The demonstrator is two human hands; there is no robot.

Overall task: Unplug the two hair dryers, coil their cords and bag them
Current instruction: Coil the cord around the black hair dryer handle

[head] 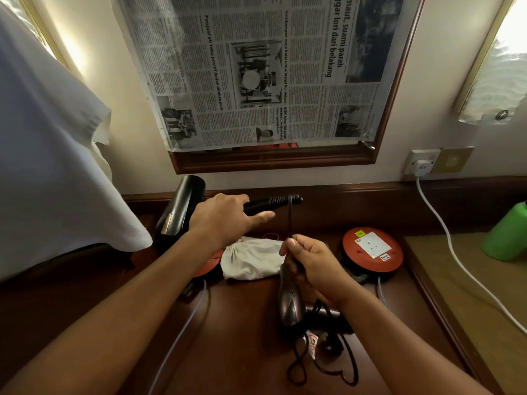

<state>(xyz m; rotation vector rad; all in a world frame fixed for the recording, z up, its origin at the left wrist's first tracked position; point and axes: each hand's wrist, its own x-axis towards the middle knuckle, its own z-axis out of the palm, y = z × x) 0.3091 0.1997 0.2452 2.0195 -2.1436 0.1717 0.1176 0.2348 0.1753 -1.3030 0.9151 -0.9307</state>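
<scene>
Nearest the camera, on the dark wooden tabletop point(245, 332): a brown hair dryer point(288, 302) lying flat, its loose black cord point(349, 363) sprawled in loops toward the near edge. Just above it, the right grip point(309, 262), clenched in a pinch on the second black cord point(290, 220), which runs taut and nearly straight up from the fingertips. Touching nothing else; brown dryer directly below the wrist.

Further out, the left grip point(225, 220), wrapped around the handle of the black hair dryer point(182, 212), thumb stretched forward along it. Dryer body sticking out to the left of the hand, barrel pointing up toward the wall; ribbed strain relief sticking out to the right, with the pinched cord draped over it. Dryer lifted above the tabletop, well apart from the brown one.

Between the two grips, lower down: a white drawstring bag point(251, 262) lying crumpled on the tabletop, mouth gathered to the left. Right of it, a round red extension reel point(372, 249) with a white socket face. A second red shape partly hidden under the left forearm.

Farthest: a wall socket point(422, 163) with a white plug and white cable point(445, 229) trailing down, a green bottle point(506, 235) at the right edge, and newspaper point(256, 69) covering a framed mirror.
</scene>
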